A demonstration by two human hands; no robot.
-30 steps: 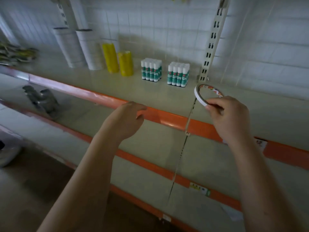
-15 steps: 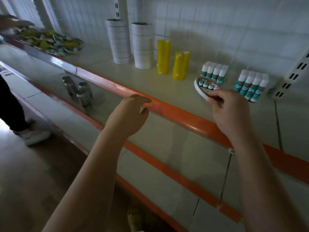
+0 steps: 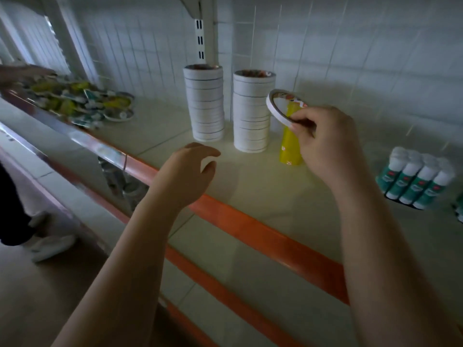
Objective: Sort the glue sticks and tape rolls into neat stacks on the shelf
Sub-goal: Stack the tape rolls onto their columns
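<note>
My right hand point(image 3: 325, 144) pinches a thin white tape roll point(image 3: 276, 108), tilted, just right of the top of the right-hand stack. Two tall stacks of white tape rolls stand at the back of the shelf point(image 3: 263, 186): the left stack point(image 3: 206, 103) and the right stack point(image 3: 251, 111). A yellow stack point(image 3: 290, 146) stands behind my right hand, partly hidden. Green-and-white glue sticks point(image 3: 416, 179) stand grouped at the right. My left hand point(image 3: 186, 171) hovers over the shelf's front, fingers loosely curled, holding nothing.
A jumbled pile of loose stationery point(image 3: 82, 103) lies at the shelf's left end, where another person's hand point(image 3: 22, 72) reaches in. Orange rails point(image 3: 263, 236) edge this shelf and the lower ones. That person's leg and shoe point(image 3: 50, 244) stand on the floor at left.
I have moved left along the shelf, so the white stacks are now straight ahead. My right hand has carried the thin roll from the glue sticks to beside the right white stack.
</note>
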